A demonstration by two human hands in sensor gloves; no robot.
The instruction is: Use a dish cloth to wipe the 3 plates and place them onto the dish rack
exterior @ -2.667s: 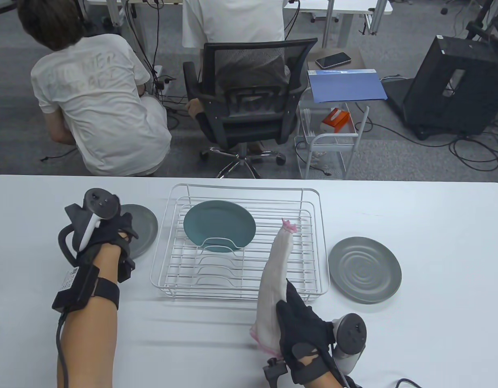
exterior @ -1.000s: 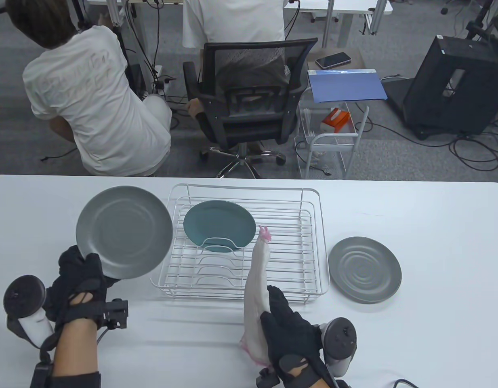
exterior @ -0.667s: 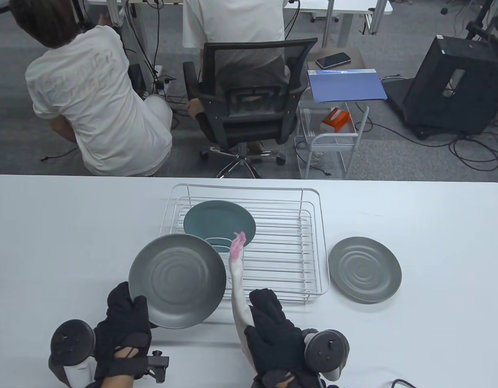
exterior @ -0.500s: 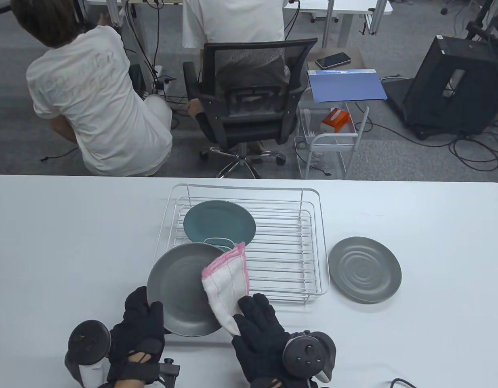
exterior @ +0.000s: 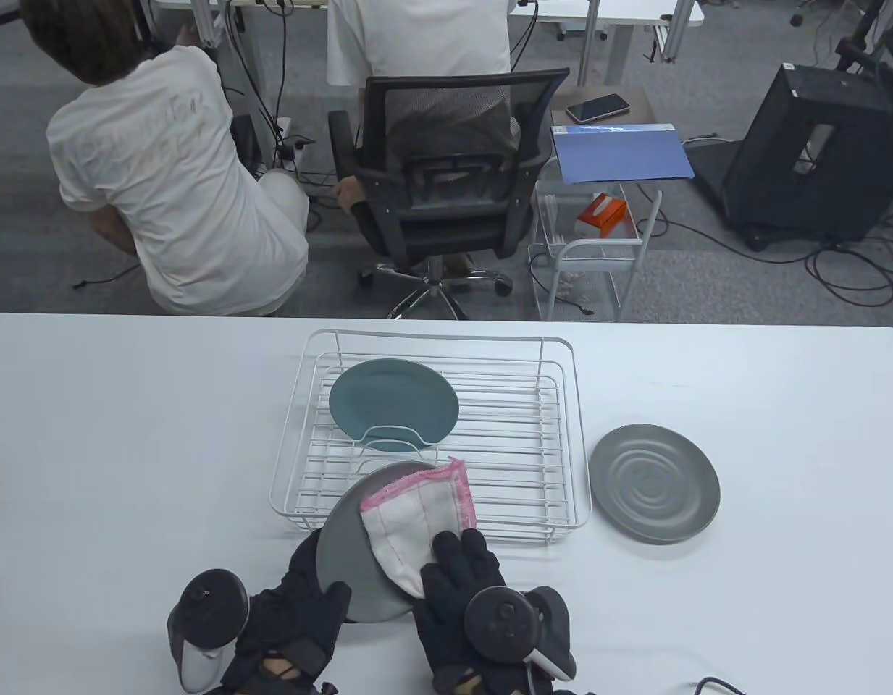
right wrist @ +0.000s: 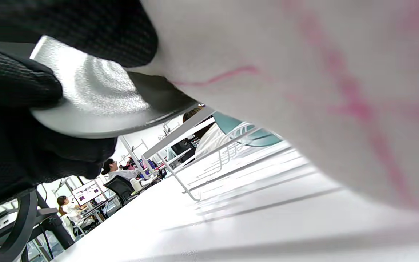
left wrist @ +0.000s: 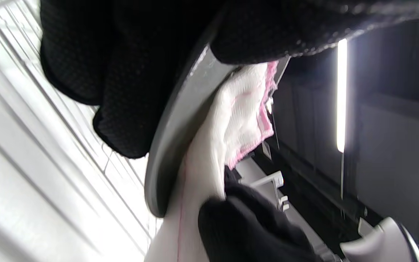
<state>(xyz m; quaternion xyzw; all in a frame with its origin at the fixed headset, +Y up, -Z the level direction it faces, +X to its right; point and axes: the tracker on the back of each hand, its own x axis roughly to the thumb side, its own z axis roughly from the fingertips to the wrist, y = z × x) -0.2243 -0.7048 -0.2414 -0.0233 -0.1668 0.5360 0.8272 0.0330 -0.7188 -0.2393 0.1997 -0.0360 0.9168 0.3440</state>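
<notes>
My left hand [exterior: 301, 601] grips a grey plate [exterior: 352, 557] by its near-left rim and holds it tilted above the table, in front of the rack. My right hand [exterior: 464, 579] presses a white dish cloth with pink edging [exterior: 417, 517] flat against the plate's face. In the left wrist view the plate's rim [left wrist: 173, 145] shows edge-on with the dish cloth [left wrist: 238, 112] behind it. A teal plate [exterior: 393, 405] stands in the white wire dish rack [exterior: 562, 434]. A second grey plate [exterior: 655, 483] lies flat on the table to the right of the rack.
The white table [exterior: 779, 579] ends at its far edge behind the rack. Beyond it a person in a white shirt [exterior: 178, 195] crouches, and an office chair [exterior: 446, 188], a wire cart [exterior: 591, 268] and cables stand on the floor.
My left hand lifted the grey plate from the far left and carried it to the front centre. My right hand moved left and laid the cloth against the plate's face.
</notes>
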